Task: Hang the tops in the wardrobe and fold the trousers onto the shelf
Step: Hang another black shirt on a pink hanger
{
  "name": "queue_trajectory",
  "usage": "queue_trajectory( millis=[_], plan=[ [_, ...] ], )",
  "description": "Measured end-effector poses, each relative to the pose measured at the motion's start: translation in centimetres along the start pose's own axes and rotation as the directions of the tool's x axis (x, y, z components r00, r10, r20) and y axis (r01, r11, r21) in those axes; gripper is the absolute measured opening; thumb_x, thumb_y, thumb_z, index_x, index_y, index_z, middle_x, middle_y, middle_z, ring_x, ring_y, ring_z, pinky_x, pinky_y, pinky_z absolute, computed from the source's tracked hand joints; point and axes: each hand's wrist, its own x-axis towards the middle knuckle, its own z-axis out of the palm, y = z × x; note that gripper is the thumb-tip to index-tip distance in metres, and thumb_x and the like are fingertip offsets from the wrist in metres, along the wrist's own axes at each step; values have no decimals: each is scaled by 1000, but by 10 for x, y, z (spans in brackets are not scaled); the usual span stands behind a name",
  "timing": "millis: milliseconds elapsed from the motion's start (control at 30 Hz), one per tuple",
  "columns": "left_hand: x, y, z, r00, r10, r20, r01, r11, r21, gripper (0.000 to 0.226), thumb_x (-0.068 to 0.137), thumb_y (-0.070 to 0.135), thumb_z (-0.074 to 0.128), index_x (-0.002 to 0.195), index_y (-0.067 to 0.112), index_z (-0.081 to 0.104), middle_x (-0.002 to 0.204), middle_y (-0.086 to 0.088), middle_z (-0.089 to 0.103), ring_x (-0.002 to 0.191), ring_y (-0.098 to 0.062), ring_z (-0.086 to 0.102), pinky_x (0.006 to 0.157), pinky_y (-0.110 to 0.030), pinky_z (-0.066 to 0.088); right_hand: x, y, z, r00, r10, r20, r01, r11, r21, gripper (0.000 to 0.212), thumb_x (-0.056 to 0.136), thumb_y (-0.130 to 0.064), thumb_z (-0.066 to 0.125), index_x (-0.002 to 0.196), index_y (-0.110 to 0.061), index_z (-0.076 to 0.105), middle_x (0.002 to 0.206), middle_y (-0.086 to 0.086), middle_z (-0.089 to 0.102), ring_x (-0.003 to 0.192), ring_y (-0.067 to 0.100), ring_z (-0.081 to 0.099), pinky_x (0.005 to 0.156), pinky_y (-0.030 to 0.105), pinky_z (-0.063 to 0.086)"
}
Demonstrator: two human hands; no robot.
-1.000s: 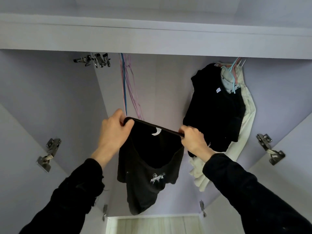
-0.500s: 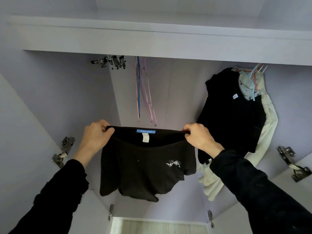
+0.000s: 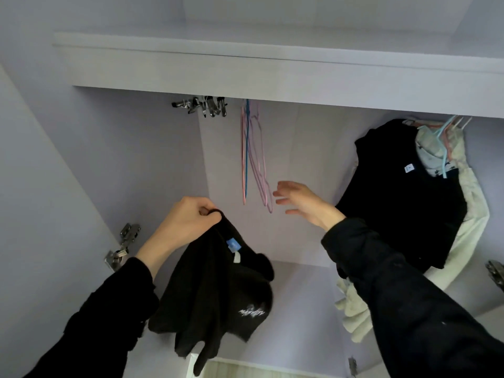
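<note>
Black cloth hangs bunched from my left hand (image 3: 188, 222), whose fingers are curled round the neckline of the black top (image 3: 218, 290); the garment droops below the fist, its blue neck label and white chest print showing, low in the left half of the open wardrobe (image 3: 152, 165). Up under the top board, a cluster of metal clip hangers (image 3: 204, 106) sits left of centre. Next along, the empty pink and blue wire hangers (image 3: 255, 156) dangle in the middle. My right hand (image 3: 300, 200) is spread, fingers straight and holding nothing, just beside the lower loops of those hangers; I cannot tell whether a fingertip touches them. Further right, a hung black shirt (image 3: 403, 197) and pale garments (image 3: 469, 236) are already in place.

I judge the step in hand to be fetching a hanger for this top. Next I need to close on one wire loop only, lift its hook free, then feed it into the neckline.
</note>
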Motion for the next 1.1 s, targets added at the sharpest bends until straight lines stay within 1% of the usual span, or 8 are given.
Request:
queue_trajectory(
  millis=[133, 300, 433, 600, 700, 800, 900, 1100],
  plan=[
    [-2, -1, -6, 1000, 1, 2, -1, 1000, 0, 18, 85, 9, 58, 75, 23, 65, 76, 5, 65, 74, -7, 61, 61, -13, 41, 25, -20, 17, 999, 44, -15, -40, 973, 229, 52, 100, -32, 42, 146, -13, 28, 136, 6, 48, 122, 22, 48, 98, 39, 41],
    [-4, -10, -22, 998, -38, -52, 38, 999, 6, 17, 84, 9, 59, 75, 21, 66, 76, 4, 66, 74, -8, 62, 61, -14, 42, 34, -40, 26, 991, 123, -49, -95, 919, 384, 11, 99, -12, 43, 101, -9, 53, 84, 7, 51, 72, 18, 50, 66, 28, 48],
    [-8, -15, -28, 995, -47, -90, 49, 999, 17, 15, 84, 7, 59, 76, 18, 66, 74, 3, 65, 70, -9, 61, 55, -9, 42, 38, -50, 30, 968, 74, -240, 0, 956, 294, 36, 100, -5, 28, 116, -15, 58, 87, 4, 47, 64, 13, 39, 51, 22, 38],
    [-11, -15, -23, 988, -41, -147, 47, 998, 32, 13, 86, 8, 58, 80, 17, 65, 71, 8, 61, 68, -5, 57, 56, -11, 37, 37, -42, 19, 915, -83, -394, 156, 975, 157, 28, 98, -18, 42, 120, -13, 58, 91, 0, 49, 65, 10, 40, 52, 23, 36],
    [-12, -11, -17, 980, -58, -191, 62, 998, 14, 12, 87, 11, 58, 78, 17, 62, 73, 4, 62, 68, -5, 55, 56, -14, 37, 28, -31, 12, 881, -165, -442, 230, 968, 97, 21, 96, -30, 49, 94, -14, 62, 75, -4, 49, 63, 11, 41, 62, 26, 39],
    [-14, -6, -9, 979, -62, -194, 64, 998, 5, 13, 87, 13, 58, 76, 19, 61, 75, 3, 62, 69, -4, 54, 57, -15, 39, 14, -11, 7, 840, -184, -510, 277, 954, 111, 35, 92, -35, 54, 64, -17, 44, 61, -1, 41, 57, 16, 36, 55, 28, 32],
    [-16, -3, 2, 985, -64, -162, 66, 998, 7, 9, 87, 13, 57, 81, 15, 64, 75, 3, 62, 67, -3, 53, 55, -12, 37, -4, 16, 6, 816, -161, -555, 245, 966, 81, 44, 90, -35, 58, 58, -17, 32, 59, 4, 38, 62, 21, 37, 61, 31, 33],
    [-23, -1, 25, 992, -41, -119, 42, 999, 5, 10, 87, 9, 57, 84, 14, 65, 73, 8, 60, 69, -4, 54, 54, -6, 36, -61, 82, 0, 788, -82, -610, 109, 994, 6, 45, 91, -28, 59, 56, -9, 39, 57, 12, 45, 55, 21, 44, 58, 28, 38]
  ],
)
